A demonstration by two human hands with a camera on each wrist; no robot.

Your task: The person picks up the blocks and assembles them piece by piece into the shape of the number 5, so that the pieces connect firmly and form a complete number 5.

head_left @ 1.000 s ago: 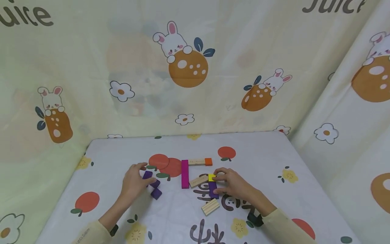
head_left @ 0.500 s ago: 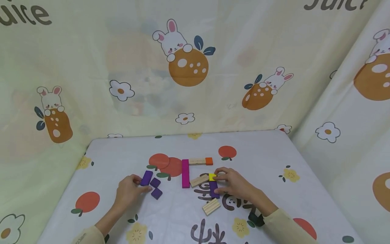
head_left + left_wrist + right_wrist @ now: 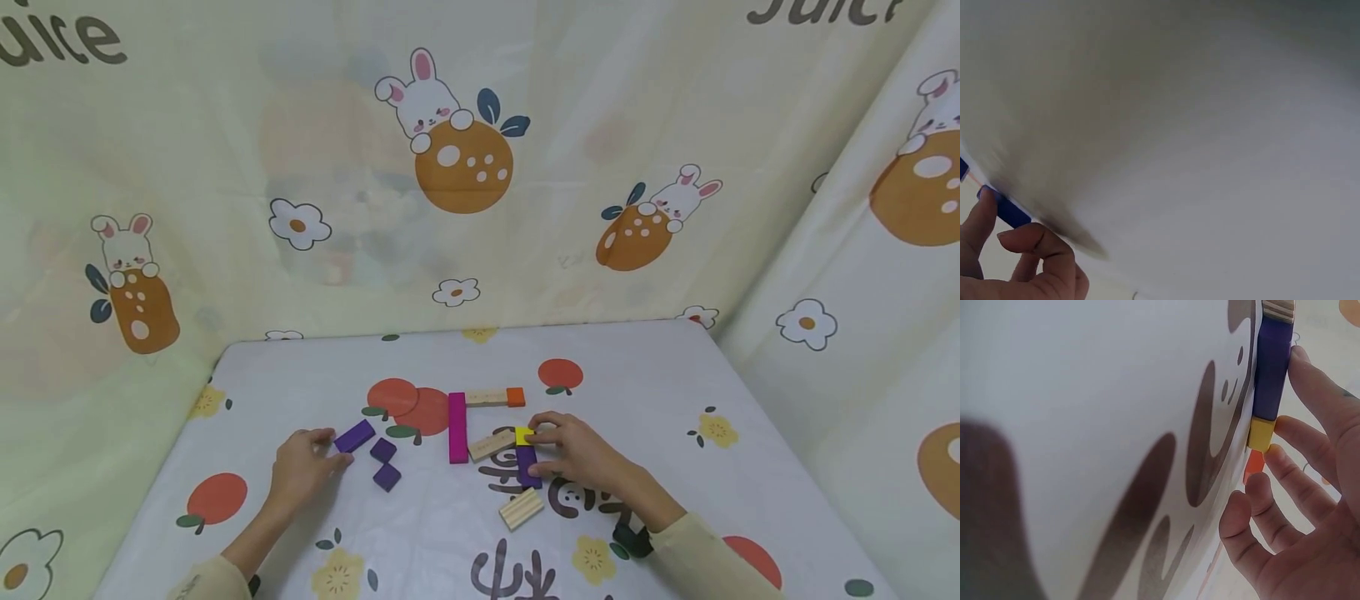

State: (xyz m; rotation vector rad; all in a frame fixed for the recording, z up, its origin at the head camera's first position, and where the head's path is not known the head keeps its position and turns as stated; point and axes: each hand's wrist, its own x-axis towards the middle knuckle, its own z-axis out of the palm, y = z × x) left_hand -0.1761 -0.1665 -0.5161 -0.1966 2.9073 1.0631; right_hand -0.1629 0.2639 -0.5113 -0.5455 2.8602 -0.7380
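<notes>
My left hand (image 3: 301, 468) is at a long purple block (image 3: 354, 436), lying slanted on the table. Thumb and index finger pinch it at its near side and left end; the left wrist view shows the block (image 3: 1012, 212) between them. Two small purple blocks, one (image 3: 383, 451) behind the other (image 3: 387, 477), lie just right of it. On the other side, my right hand (image 3: 579, 451) rests its fingertips along the right side of a yellow cube (image 3: 524, 436) and an upright-lying purple block (image 3: 528, 467); in the right wrist view its thumb touches the purple block (image 3: 1272, 372).
A magenta bar (image 3: 457, 427) joins a plain wooden block (image 3: 486, 398) with an orange cube (image 3: 515, 397) at its end. Another wooden block (image 3: 492, 445) slants towards the yellow cube. Nearer lie wooden pieces side by side (image 3: 521, 509). A printed cloth covers the table (image 3: 637, 367).
My left hand has drawn back to the left, and the long purple block has come with it and turned from steep to flatter. My right hand has stayed in place.
</notes>
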